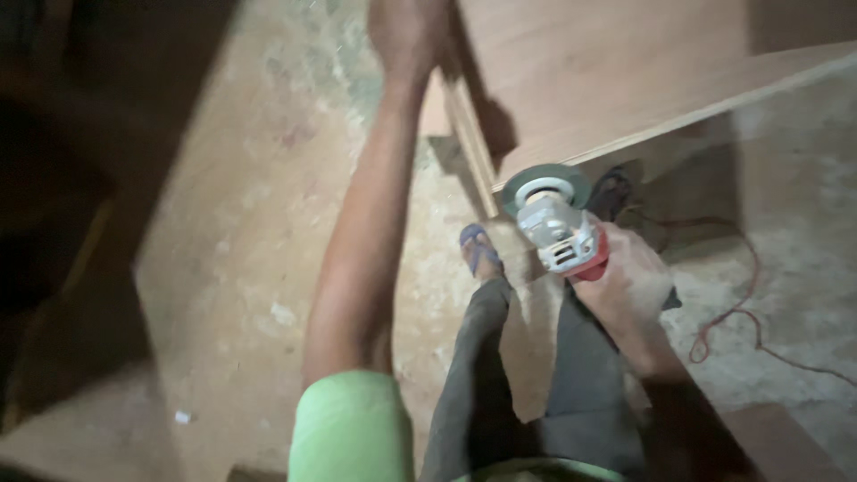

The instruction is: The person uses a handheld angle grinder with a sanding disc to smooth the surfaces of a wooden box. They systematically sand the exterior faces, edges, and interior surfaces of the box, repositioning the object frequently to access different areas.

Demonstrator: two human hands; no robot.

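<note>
At the far left only dark shadow and a dusty floor strewn with fine sawdust can be made out. Further in, the left hand is stretched forward on a bare arm below a green sleeve and is pressed against the corner of a large plywood board; whether its fingers are curled over the edge cannot be told. A sandalled foot is planted beneath the board's lower edge. To the right, an angle grinder with a grey disc and red body is gripped in the closed right hand, its disc held just against the board's lower edge. No finished cut or mark can be seen on the board, so progress cannot be judged. A red cord is trailed across the floor at the right.
</note>
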